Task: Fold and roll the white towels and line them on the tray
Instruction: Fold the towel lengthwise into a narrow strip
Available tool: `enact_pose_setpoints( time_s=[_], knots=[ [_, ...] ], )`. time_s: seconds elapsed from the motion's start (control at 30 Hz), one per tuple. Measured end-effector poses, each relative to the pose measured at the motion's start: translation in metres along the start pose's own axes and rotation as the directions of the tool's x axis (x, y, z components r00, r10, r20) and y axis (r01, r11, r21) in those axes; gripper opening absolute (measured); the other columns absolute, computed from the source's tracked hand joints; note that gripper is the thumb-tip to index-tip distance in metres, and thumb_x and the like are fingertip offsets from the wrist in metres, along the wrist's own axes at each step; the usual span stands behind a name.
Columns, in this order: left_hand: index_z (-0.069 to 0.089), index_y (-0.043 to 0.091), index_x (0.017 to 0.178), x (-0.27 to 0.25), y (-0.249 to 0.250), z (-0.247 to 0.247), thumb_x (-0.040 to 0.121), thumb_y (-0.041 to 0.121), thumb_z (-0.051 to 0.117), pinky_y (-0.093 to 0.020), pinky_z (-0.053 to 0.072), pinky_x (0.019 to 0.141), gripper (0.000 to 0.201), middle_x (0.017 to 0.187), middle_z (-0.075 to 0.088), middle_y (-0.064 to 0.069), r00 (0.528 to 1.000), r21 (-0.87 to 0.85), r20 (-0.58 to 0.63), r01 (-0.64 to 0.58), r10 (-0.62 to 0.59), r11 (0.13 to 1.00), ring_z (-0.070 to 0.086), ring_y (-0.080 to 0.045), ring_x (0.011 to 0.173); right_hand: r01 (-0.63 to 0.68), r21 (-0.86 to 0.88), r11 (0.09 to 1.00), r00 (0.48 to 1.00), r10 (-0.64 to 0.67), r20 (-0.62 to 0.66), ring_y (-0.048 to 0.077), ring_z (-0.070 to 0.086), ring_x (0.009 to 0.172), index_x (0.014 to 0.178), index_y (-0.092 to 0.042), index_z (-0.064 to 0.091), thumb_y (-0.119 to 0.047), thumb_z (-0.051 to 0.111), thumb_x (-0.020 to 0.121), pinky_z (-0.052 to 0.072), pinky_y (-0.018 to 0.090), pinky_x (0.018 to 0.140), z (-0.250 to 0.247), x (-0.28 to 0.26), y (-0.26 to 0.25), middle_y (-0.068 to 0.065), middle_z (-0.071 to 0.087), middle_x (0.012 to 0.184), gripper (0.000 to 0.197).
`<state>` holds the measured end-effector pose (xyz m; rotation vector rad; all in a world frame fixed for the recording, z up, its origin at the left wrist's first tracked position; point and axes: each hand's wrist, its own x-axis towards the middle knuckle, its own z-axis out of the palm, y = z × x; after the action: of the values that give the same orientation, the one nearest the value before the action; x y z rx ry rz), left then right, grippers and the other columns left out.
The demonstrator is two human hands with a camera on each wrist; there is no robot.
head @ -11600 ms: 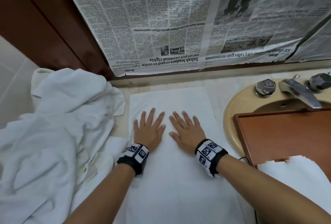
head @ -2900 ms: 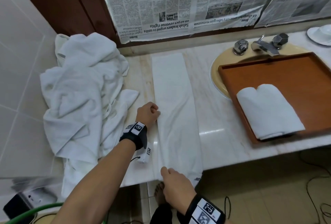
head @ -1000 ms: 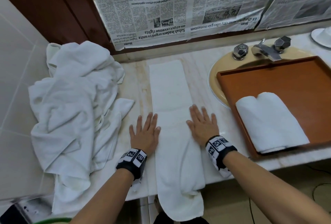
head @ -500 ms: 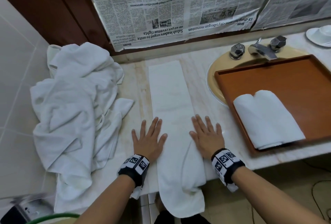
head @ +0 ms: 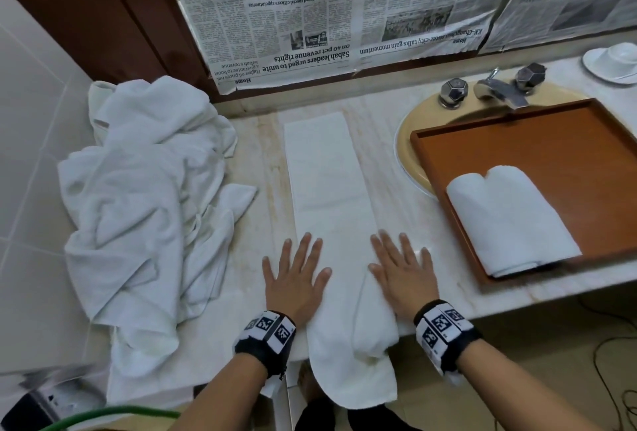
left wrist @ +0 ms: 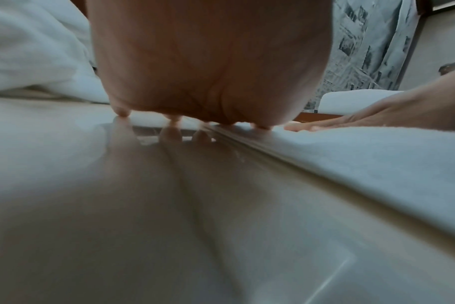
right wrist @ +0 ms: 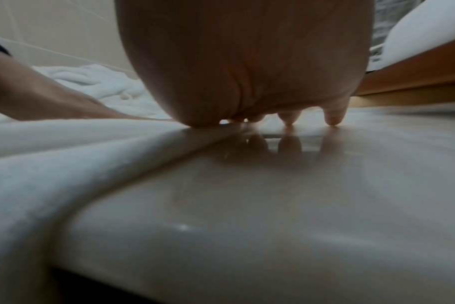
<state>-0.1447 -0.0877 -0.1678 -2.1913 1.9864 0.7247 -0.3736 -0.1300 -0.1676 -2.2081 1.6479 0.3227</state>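
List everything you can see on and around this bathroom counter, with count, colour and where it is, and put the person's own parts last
folded towel strip: one, white, lengthwise mid-counter, near end hanging over the front edge
rolled towels: two, white, side by side in the tray's near left corner
tray: one, brown wood, over the sink on the right
towel pile: one heap, white, counter's left end
counter: one, pale marble
sink: one, beige, under the tray
tap: one spout with two knobs, chrome, behind the sink
newspaper: several sheets, upside down on the back wall
cup and saucer: one, white, far right
left hand: flat, straddling the strip's left edge
right hand: flat, straddling its right edge
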Motion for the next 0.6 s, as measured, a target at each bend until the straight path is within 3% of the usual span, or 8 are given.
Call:
enact_pose_setpoints(
  time_s=[0.07, 0.2, 0.3, 0.4, 0.53, 0.6],
  knots=[
    [-0.017, 0.048, 0.151, -0.001, 0.002, -0.001, 0.100, 0.063, 0.011, -0.058, -0.013, 0.116, 0.060, 0.156, -0.028, 0.027, 1.000, -0.015, 0.001, 0.008, -0.008, 1.000, -0.024, -0.018, 0.149, -0.042, 0.047, 0.998, 0.998, 0.044, -0.034, 0.016, -0.014, 0.150, 0.155, -0.031, -0.013, -0.054, -0.012, 0.088, 0.003, 0.049, 0.119, -0.006, -0.003, 0.003, -0.016, -0.019, 0.161, 0.071],
    [-0.018, 0.047, 0.152, -0.001, 0.008, -0.002, 0.099, 0.065, 0.011, -0.060, -0.014, 0.116, 0.063, 0.157, -0.028, 0.025, 1.000, 0.002, 0.017, 0.025, -0.025, 1.000, -0.025, -0.024, 0.149, 0.158, 0.037, 0.987, 0.987, -0.158, 0.000, 0.011, -0.016, 0.148, 0.156, -0.030, -0.005, -0.059, -0.003, 0.092, 0.004, 0.048, 0.122, -0.004, -0.013, -0.015, -0.018, -0.017, 0.158, 0.070],
    [-0.018, 0.047, 0.152, 0.007, 0.006, -0.007, 0.097, 0.068, 0.011, -0.061, -0.014, 0.116, 0.066, 0.157, -0.029, 0.025, 0.999, 0.025, 0.025, 0.032, -0.032, 0.999, -0.025, -0.025, 0.149, 0.141, -0.004, 0.990, 0.990, -0.141, 0.019, 0.010, -0.021, 0.143, 0.155, -0.029, -0.010, -0.067, -0.016, 0.084, 0.004, 0.051, 0.121, 0.001, -0.005, -0.019, -0.018, -0.023, 0.155, 0.081],
    [-0.017, 0.046, 0.152, 0.023, 0.000, -0.016, 0.094, 0.073, 0.011, -0.062, -0.014, 0.115, 0.070, 0.157, -0.027, 0.026, 0.997, 0.035, 0.053, 0.057, -0.059, 0.998, -0.025, -0.026, 0.149, 0.076, -0.006, 0.997, 0.994, -0.075, 0.084, 0.010, -0.020, 0.146, 0.153, -0.030, -0.019, -0.062, -0.023, 0.076, -0.001, 0.050, 0.119, -0.009, 0.012, -0.016, -0.020, -0.032, 0.150, 0.084],
    [-0.016, 0.045, 0.153, 0.049, -0.006, -0.031, 0.092, 0.076, 0.012, -0.064, -0.014, 0.114, 0.074, 0.158, -0.025, 0.026, 0.995, 0.024, 0.067, 0.070, -0.072, 0.997, -0.023, -0.028, 0.149, 0.060, -0.016, 0.998, 0.993, -0.058, 0.102, 0.016, -0.016, 0.150, 0.155, -0.029, -0.015, -0.053, 0.005, 0.102, -0.003, 0.050, 0.120, -0.025, 0.038, -0.016, -0.020, -0.032, 0.150, 0.061],
    [-0.017, 0.044, 0.153, 0.065, -0.007, -0.040, 0.092, 0.076, 0.011, -0.064, -0.015, 0.114, 0.074, 0.158, -0.025, 0.026, 0.994, 0.034, 0.075, 0.075, -0.077, 0.997, -0.023, -0.028, 0.149, 0.048, -0.012, 0.999, 0.992, -0.046, 0.114, 0.017, -0.016, 0.150, 0.155, -0.029, -0.014, -0.048, 0.011, 0.105, -0.004, 0.051, 0.119, -0.035, 0.056, -0.018, -0.019, -0.027, 0.156, 0.060]
  ],
)
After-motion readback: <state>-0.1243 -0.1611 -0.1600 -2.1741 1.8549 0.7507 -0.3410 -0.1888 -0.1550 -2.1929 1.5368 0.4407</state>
